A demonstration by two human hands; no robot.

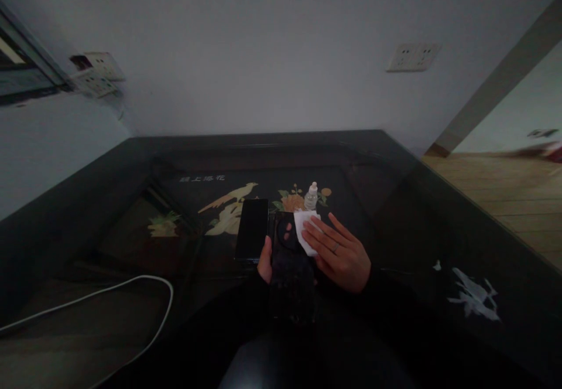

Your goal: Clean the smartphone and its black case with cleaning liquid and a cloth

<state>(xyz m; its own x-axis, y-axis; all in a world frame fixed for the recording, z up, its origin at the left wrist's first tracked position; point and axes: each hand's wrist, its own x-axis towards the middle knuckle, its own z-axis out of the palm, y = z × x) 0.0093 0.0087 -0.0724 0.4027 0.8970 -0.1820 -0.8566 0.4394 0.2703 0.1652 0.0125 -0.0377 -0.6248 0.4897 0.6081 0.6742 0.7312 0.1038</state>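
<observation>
A dark, glossy phone case (292,277) is in my left hand (265,262), whose thumb lies along its left edge. Skin shows through the case's camera cutout, so fingers are behind it; most of that hand is hidden. My right hand (345,257), wearing a ring, presses a folded white tissue (306,232) under its fingers at the case's upper right edge. Left of the case, a black phone (252,231) lies flat, screen up. Just beyond the tissue stands a small clear bottle (311,197) with a pale pinkish tip.
The dark, glossy table (373,172) bears a bird and flower picture. Torn white scraps (474,295) lie at the right. A white cable (127,283) loops at the left. Behind the table rises a wall with sockets (413,57).
</observation>
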